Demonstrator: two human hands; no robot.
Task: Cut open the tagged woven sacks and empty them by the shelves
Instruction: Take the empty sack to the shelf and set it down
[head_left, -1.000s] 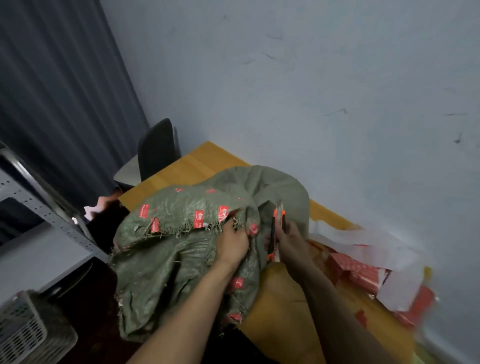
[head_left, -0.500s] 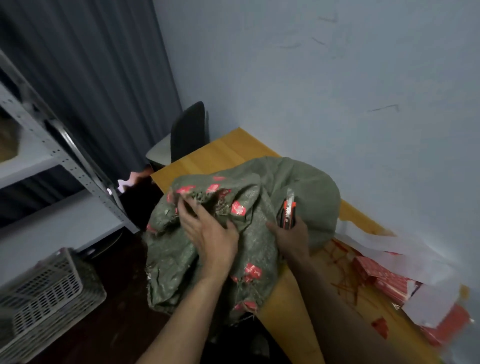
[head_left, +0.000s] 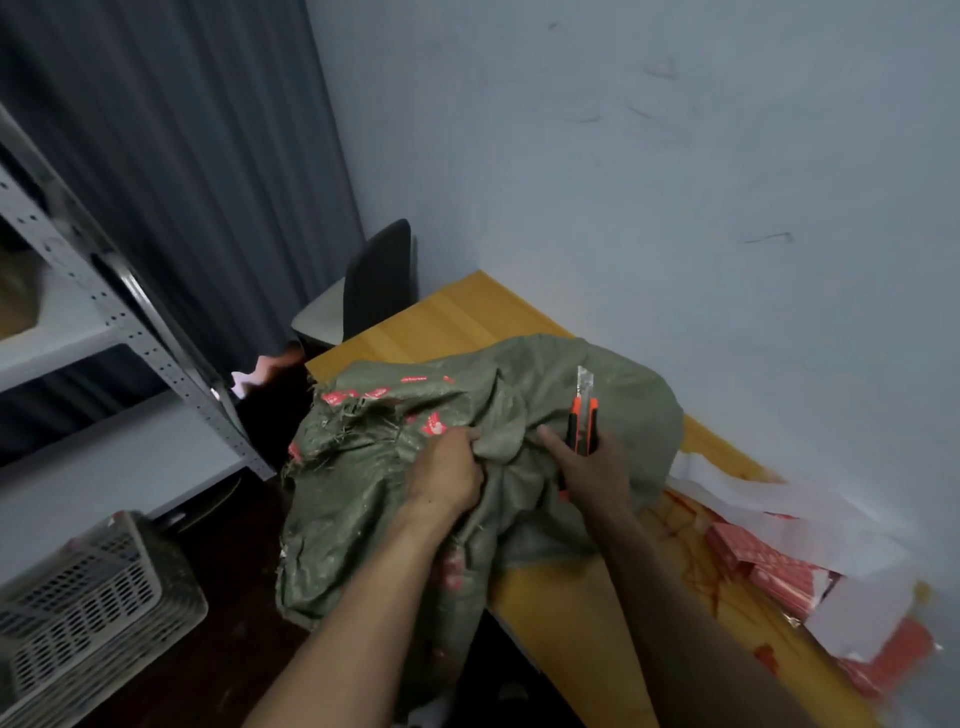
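Both bare forearms reach forward side by side, the right one further out over the table edge. The left hand (head_left: 447, 480) is fisted round a bunched fold of the green woven sack (head_left: 358, 499), knuckles up. The right hand (head_left: 592, 470) grips an orange utility knife (head_left: 583, 415), blade pointing away, thumb stretched towards the left hand

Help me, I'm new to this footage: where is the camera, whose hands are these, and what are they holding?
No machine here: a person wears a camera on the head, looking down at their own hands. The left hand bunches a green woven sack with red tags, draped over the edge of a wooden table. The right hand grips an orange utility knife, blade out, pointing up. Red packets and white paper lie further along the table. A metal shelf and plastic basket stand at left.
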